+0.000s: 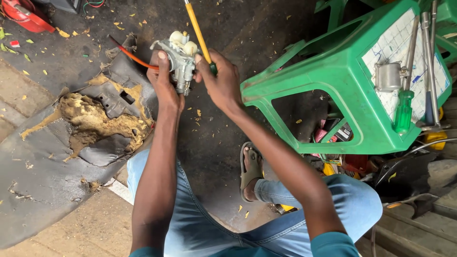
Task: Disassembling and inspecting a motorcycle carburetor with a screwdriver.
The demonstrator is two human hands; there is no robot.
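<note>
My left hand grips a small grey metal carburetor with two cream caps on top, held out in front of my knees. An orange hose runs off to the left from behind it. My right hand is closed round a screwdriver with a yellow shaft that slants up and away, its lower end beside the carburetor. Whether the tip touches the part is hidden by my fingers.
A torn grey seat with crumbling yellow foam lies on the floor at left. At right stands a green plastic stool carrying a green-handled screwdriver, long metal tools and a small metal part. Clutter sits under it. My sandalled foot rests on the ground.
</note>
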